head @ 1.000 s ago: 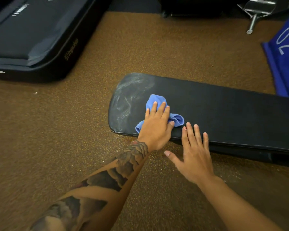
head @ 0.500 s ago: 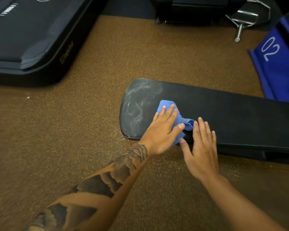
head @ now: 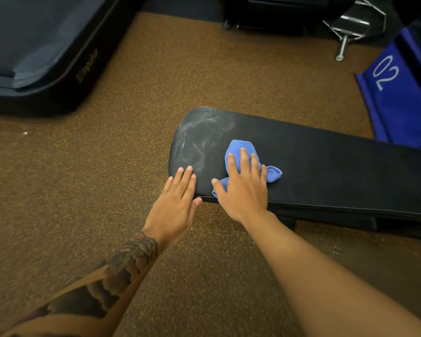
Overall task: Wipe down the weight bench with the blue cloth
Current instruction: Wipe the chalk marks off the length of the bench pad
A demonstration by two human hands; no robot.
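Black weight bench (head: pixel 326 171) lay low over speckled brown floor (head: pixel 107 190), chalky smears at its rounded end. Right hand (head: pixel 244 188) pressed flat, grip wide, on the blue cloth (head: pixel 241 152) beside those smears. Left hand (head: pixel 178 205) empty, fingers spread on the bench's near edge.

The bench (head: pixel 338 171) top is free to the right of the blue cloth (head: pixel 243 152). At its left end, the left hand (head: pixel 175 205) and right hand (head: pixel 246 188) lie close together, with only a narrow gap between. The floor (head: pixel 95 190) in front is open; a black machine base (head: pixel 46 57) stands far left.
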